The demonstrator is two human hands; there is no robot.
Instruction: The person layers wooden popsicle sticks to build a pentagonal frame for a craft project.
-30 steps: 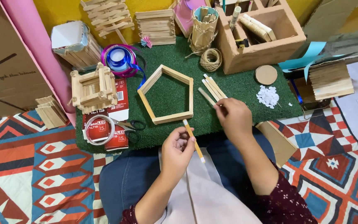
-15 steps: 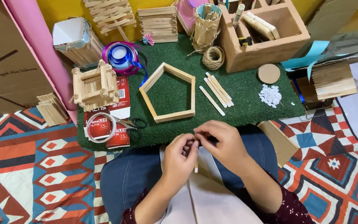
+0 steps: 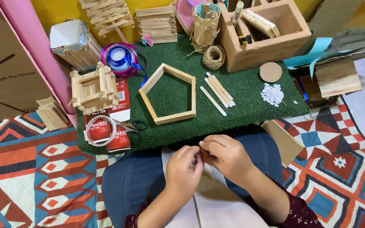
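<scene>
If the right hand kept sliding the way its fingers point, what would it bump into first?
The right hand points leftward across the lap, so it would meet the left hand almost at once; their fingertips already look joined, probably pinching something small.

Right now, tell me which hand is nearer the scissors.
Left. The left hand sits over the lap, just right of and below the scissors on the green mat's front edge. The right hand lies farther right, beyond the left.

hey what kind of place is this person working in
Probably a home craft corner, with the person seated on the floor. A patterned quilt covers the floor, a green turf mat serves as the work surface, and it holds a pentagon frame of craft sticks, loose sticks, scissors and twine.
</scene>
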